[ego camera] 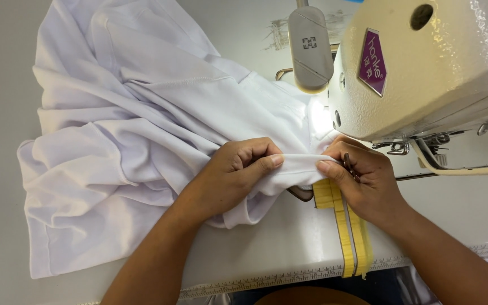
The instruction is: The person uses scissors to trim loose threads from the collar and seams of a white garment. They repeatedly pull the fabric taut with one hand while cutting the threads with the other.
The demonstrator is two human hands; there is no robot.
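White garment [142,130] spread on sewing table [266,248], folded edge under cream sewing machine [425,68]. Left hand [232,172] and right hand [362,178] both closed, pinching that edge above yellow tape strips [343,226]

A pale grey-white bench [266,248] carries everything. From its centre out toward nine and eleven o'clock a rumpled white garment [136,113] lies spread on it. At one o'clock stands a cream sewing machine [425,68]. Yellow tape strips [348,231] run from the centre toward five o'clock, and what seems a printed ruler strip [278,279] lines the six o'clock edge.
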